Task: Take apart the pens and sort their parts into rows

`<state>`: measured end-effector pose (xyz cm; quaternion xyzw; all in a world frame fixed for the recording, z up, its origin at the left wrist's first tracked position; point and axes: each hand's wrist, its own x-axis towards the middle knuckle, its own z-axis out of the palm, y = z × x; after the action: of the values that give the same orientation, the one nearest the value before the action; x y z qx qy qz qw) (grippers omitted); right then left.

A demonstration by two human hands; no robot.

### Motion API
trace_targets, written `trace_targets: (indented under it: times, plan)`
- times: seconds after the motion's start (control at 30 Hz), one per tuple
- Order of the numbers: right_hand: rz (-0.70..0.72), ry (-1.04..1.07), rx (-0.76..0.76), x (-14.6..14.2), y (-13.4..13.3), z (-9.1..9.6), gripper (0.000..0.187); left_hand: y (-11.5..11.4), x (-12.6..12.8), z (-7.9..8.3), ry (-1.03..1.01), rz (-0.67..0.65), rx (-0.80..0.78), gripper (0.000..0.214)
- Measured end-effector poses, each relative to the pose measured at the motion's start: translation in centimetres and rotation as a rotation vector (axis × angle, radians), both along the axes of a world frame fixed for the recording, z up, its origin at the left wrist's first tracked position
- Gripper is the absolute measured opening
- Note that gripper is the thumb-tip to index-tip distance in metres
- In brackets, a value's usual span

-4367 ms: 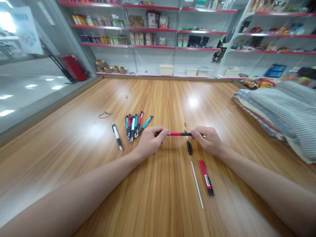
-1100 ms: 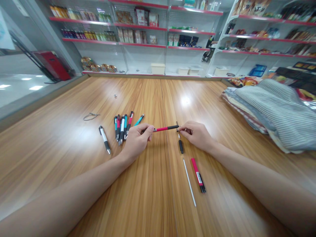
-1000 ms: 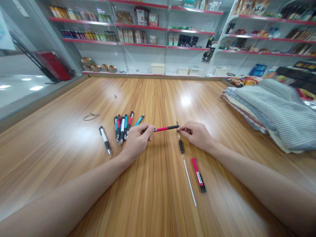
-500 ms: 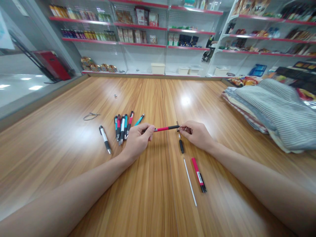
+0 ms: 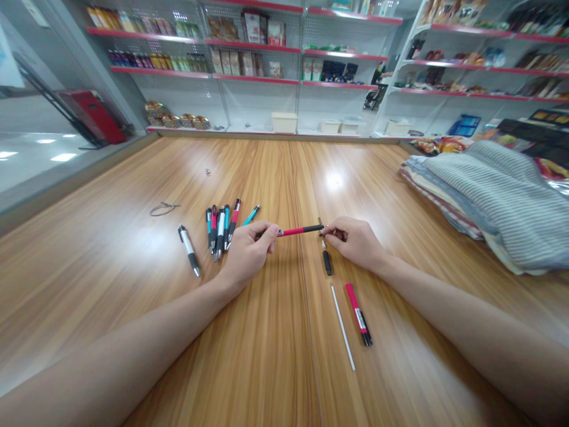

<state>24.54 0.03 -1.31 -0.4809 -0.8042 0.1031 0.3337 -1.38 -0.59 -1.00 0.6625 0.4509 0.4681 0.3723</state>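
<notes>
Between my hands a red and black pen (image 5: 296,231) lies almost level above the table. My left hand (image 5: 249,249) is closed around its red end. At the pen's black end, my right hand (image 5: 353,240) has its thumb and fingers pinched; whatever they hold is too small to make out. Just below the right fingers lies a black pen grip (image 5: 327,262) with a pale tip. Nearer to me are a thin white refill (image 5: 342,327) and a red pen barrel (image 5: 356,308) with a black clip end.
Several pens (image 5: 220,231) in teal, red and white lie left of my left hand. A white pen (image 5: 189,250) and a grey loop of cord (image 5: 163,209) are farther left. Folded cloths (image 5: 493,196) are stacked at the right; stocked shelves stand behind the wooden table (image 5: 249,356).
</notes>
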Motion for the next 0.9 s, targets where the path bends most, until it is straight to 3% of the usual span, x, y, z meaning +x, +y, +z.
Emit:
trace_targets:
  times: [0.9]
  plan:
    - [-0.03, -0.018, 0.009, -0.18, 0.18, 0.17, 0.012, -0.11, 0.11, 0.13, -0.015, -0.002, -0.013, 0.032]
